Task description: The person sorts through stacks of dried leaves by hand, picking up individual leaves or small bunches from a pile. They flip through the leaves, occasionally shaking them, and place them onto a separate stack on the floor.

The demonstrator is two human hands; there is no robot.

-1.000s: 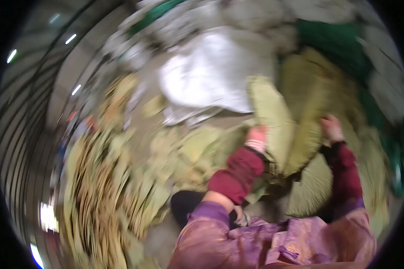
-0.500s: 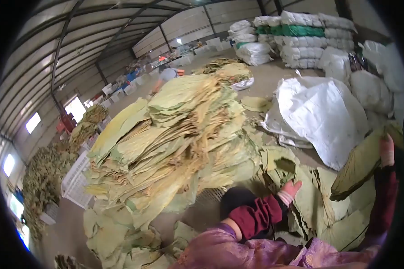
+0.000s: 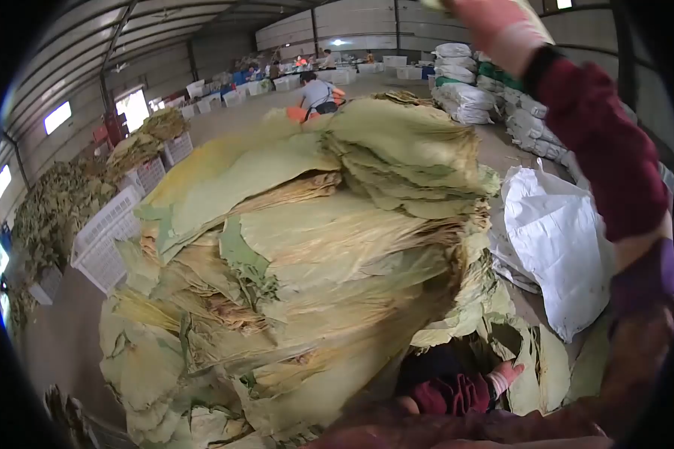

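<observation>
A large heap of big, flat, pale green and yellowish leaves (image 3: 337, 247) fills the middle of the view. My right hand (image 3: 498, 22) is raised at the top edge, blurred and partly cut off, closed on a leaf whose pale green edge shows beside it. Low on the right, my left hand (image 3: 508, 373) is closed at the edge of more leaves (image 3: 550, 367), below the heap's right side; some of its fingers are hidden.
A white sack (image 3: 554, 232) lies right of the heap. White crates (image 3: 105, 243) and another leaf pile (image 3: 60, 217) stand at left. Stacked white bales (image 3: 464, 101) are at the back right. A person (image 3: 318, 93) bends behind the heap.
My right hand has risen from the far right to the top of the view. My left hand stays low by the leaves. The view has turned right, and the heap looks nearer.
</observation>
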